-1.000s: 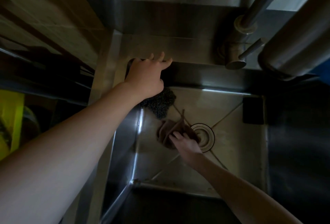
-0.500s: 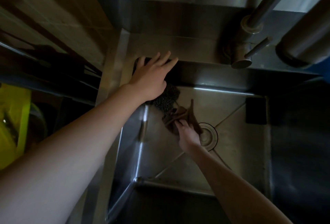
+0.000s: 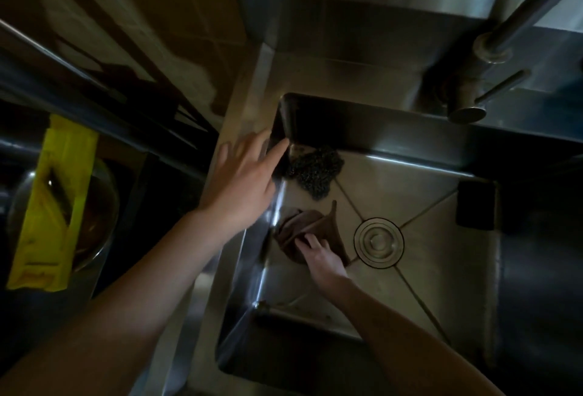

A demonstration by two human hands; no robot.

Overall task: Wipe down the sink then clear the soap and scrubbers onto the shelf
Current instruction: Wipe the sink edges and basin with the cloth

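Note:
A steel sink fills the middle of the view, its round drain near the centre. My right hand presses a crumpled brown cloth against the basin floor by the left wall. A dark wire scrubber lies in the far left corner of the basin. My left hand hovers over the left rim with its fingers spread, fingertips close to the scrubber. A dark rectangular sponge leans at the right wall.
The faucet and its lever overhang the far right rim. To the left, below the counter, a yellow package rests on a round bowl. The steel counter edge runs along the sink's left side.
My right hand has dragged the cloth from beside the drain toward the left wall. My left hand has drawn back from the far corner to the left rim, uncovering the scrubber.

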